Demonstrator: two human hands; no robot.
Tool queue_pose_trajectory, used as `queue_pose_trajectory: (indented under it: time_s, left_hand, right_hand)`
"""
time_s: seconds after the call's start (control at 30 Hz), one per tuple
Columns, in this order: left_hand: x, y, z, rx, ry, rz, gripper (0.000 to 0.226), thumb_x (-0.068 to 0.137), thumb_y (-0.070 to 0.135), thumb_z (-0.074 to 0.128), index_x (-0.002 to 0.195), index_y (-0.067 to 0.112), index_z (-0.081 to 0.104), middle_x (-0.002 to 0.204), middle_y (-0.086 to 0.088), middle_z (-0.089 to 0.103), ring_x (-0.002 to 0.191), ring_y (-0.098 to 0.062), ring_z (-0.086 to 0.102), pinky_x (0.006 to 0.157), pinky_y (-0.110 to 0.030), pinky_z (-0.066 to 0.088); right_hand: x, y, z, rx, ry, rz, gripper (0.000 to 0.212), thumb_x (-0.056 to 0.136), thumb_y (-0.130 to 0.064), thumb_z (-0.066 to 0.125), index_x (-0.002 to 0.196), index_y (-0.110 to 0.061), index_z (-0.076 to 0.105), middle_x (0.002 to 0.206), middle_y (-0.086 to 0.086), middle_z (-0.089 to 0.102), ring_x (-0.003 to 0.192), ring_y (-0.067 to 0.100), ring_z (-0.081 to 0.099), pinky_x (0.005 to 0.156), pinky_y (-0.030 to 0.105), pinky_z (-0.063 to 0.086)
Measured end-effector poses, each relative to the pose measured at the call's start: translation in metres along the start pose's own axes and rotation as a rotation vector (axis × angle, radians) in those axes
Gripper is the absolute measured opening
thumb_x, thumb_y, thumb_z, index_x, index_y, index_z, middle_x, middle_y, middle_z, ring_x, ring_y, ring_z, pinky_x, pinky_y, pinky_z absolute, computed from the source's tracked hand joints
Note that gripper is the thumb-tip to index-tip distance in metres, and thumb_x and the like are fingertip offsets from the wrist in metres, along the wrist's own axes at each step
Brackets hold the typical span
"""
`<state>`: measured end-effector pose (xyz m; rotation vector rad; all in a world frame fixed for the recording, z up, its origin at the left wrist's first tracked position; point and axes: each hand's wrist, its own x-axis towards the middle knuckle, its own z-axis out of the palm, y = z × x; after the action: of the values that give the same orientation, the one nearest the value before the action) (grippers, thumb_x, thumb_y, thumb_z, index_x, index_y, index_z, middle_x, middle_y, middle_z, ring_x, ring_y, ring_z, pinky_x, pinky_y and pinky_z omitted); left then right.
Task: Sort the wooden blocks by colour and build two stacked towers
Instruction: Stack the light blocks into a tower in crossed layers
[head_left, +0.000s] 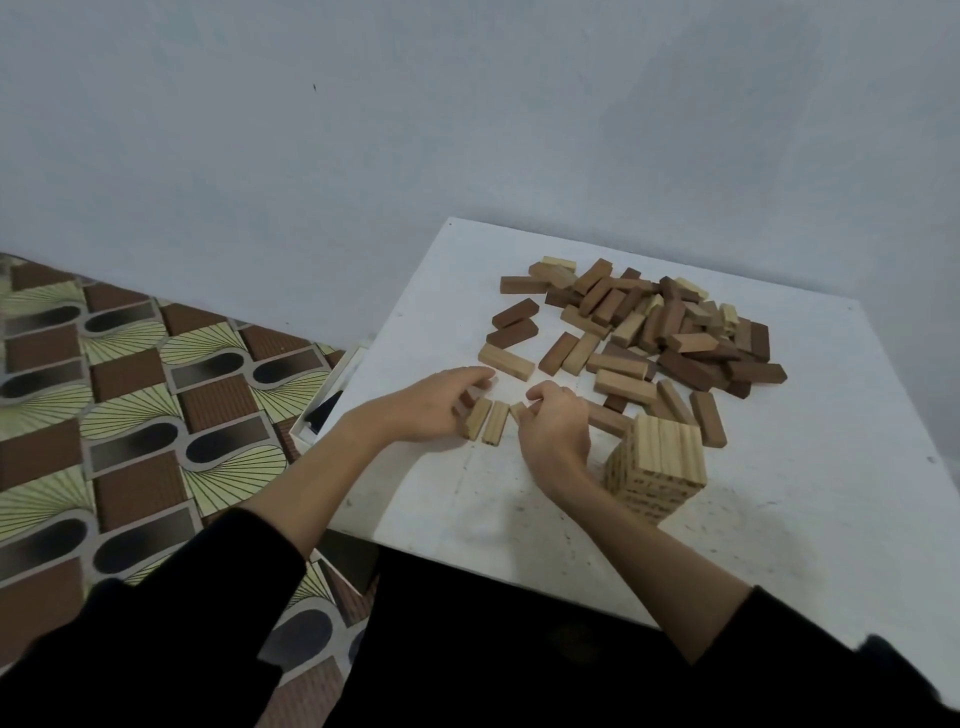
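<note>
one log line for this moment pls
left hand grips light block | right hand pinches another | light tower standing | mixed pile unsorted | dark tower not started

On the white square table (779, 519), a heap of loose light and dark brown wooden blocks (670, 327) lies at twelve o'clock; a pale wooden tower (657, 470) stands at three o'clock of the right hand (553, 423), which pinches one pale block (518, 410); the left hand (431, 408) curls over another pale block (479, 418).

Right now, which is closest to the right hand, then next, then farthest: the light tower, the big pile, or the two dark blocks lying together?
From the right hand:
1. Light tower, just to its right.
2. Two dark blocks, beyond it, up-left.
3. Big pile, far right; close to the second.
</note>
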<state>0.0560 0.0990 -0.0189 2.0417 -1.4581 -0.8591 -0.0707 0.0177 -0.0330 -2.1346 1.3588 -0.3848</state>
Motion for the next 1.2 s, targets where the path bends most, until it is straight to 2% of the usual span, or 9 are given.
queue_pose_trajectory:
  time_s: [0.07, 0.17, 0.27, 0.43, 0.57, 0.67, 0.77, 0.9, 1.2]
  left_hand:
    - [0.001, -0.002, 0.003, -0.005, 0.050, 0.002, 0.057, 0.088, -0.004, 0.054, 0.140, 0.009, 0.038, 0.134, -0.007, 0.047, 0.102, -0.017, 0.052, 0.076, -0.013, 0.042]
    - [0.004, -0.007, 0.008, 0.013, 0.123, 0.018, 0.057, 0.085, -0.003, 0.060, 0.138, 0.010, 0.042, 0.131, -0.007, 0.050, 0.095, -0.013, 0.052, 0.070, -0.005, 0.041]
    - [0.006, -0.009, 0.012, 0.039, 0.145, 0.040, 0.060, 0.081, -0.003, 0.064, 0.136, 0.010, 0.044, 0.130, -0.006, 0.050, 0.092, -0.012, 0.048, 0.069, -0.006, 0.039]
    - [0.004, -0.014, 0.018, 0.082, 0.179, 0.071, 0.072, 0.076, 0.020, 0.077, 0.137, 0.015, 0.041, 0.132, 0.000, 0.046, 0.108, -0.010, 0.031, 0.087, -0.018, 0.027]
    - [0.002, -0.016, 0.029, -0.026, 0.241, 0.122, 0.074, 0.073, 0.018, 0.080, 0.137, 0.018, 0.043, 0.115, 0.001, 0.052, 0.102, -0.013, 0.038, 0.080, -0.009, 0.032]
    - [0.001, -0.016, 0.038, -0.049, 0.310, 0.104, 0.077, 0.073, 0.022, 0.080, 0.138, 0.017, 0.040, 0.110, 0.000, 0.049, 0.099, -0.013, 0.036, 0.078, -0.010, 0.032]
    - [0.002, -0.016, 0.043, -0.071, 0.357, 0.064, 0.079, 0.073, 0.024, 0.080, 0.138, 0.015, 0.037, 0.111, -0.001, 0.044, 0.101, -0.011, 0.033, 0.079, -0.004, 0.030]
    - [0.001, -0.019, 0.041, -0.092, 0.352, 0.048, 0.086, 0.069, 0.024, 0.083, 0.139, 0.017, 0.033, 0.116, 0.001, 0.042, 0.103, -0.011, 0.033, 0.076, -0.003, 0.031]
    - [-0.003, -0.020, 0.039, -0.156, 0.394, 0.038, 0.088, 0.071, 0.015, 0.082, 0.143, 0.018, 0.033, 0.119, 0.000, 0.049, 0.084, -0.006, 0.045, 0.070, -0.002, 0.037]
  right_hand:
    - [0.002, 0.000, -0.001, 0.051, 0.000, 0.035, 0.028, 0.094, -0.006, 0.049, 0.120, -0.010, 0.058, 0.115, 0.008, 0.058, 0.098, 0.020, 0.056, 0.078, 0.030, 0.052]
    - [0.002, 0.001, 0.001, 0.151, -0.049, 0.027, 0.032, 0.095, 0.002, 0.040, 0.121, -0.006, 0.056, 0.107, 0.007, 0.057, 0.089, 0.016, 0.053, 0.067, 0.020, 0.046]
    - [0.001, 0.004, 0.004, 0.298, -0.086, 0.021, 0.037, 0.090, 0.010, 0.036, 0.118, -0.003, 0.056, 0.101, 0.005, 0.054, 0.090, 0.018, 0.053, 0.068, 0.023, 0.044]
    - [0.001, 0.007, 0.005, 0.308, -0.146, -0.034, 0.049, 0.083, 0.014, 0.039, 0.119, -0.014, 0.057, 0.114, 0.009, 0.053, 0.077, 0.008, 0.050, 0.046, 0.007, 0.039]
    - [0.003, 0.008, 0.011, 0.315, -0.149, -0.089, 0.065, 0.071, 0.022, 0.034, 0.118, -0.016, 0.059, 0.117, 0.010, 0.055, 0.097, 0.016, 0.054, 0.066, 0.012, 0.043]
    - [0.005, 0.007, 0.011, 0.344, -0.130, -0.099, 0.067, 0.071, 0.021, 0.032, 0.118, -0.017, 0.060, 0.119, 0.009, 0.054, 0.101, 0.014, 0.053, 0.082, 0.016, 0.048]
    - [0.003, 0.008, 0.006, 0.298, -0.110, -0.108, 0.061, 0.080, 0.019, 0.032, 0.125, -0.015, 0.056, 0.118, 0.006, 0.044, 0.096, 0.010, 0.044, 0.065, -0.005, 0.035]
    - [0.002, 0.014, 0.012, 0.317, -0.062, -0.133, 0.051, 0.086, 0.012, 0.033, 0.126, -0.011, 0.054, 0.120, 0.008, 0.050, 0.099, 0.008, 0.042, 0.070, 0.005, 0.037]
    - [0.000, 0.020, 0.021, 0.411, 0.004, -0.146, 0.049, 0.087, 0.014, 0.032, 0.124, -0.008, 0.056, 0.117, 0.007, 0.057, 0.100, 0.011, 0.052, 0.082, 0.008, 0.040]
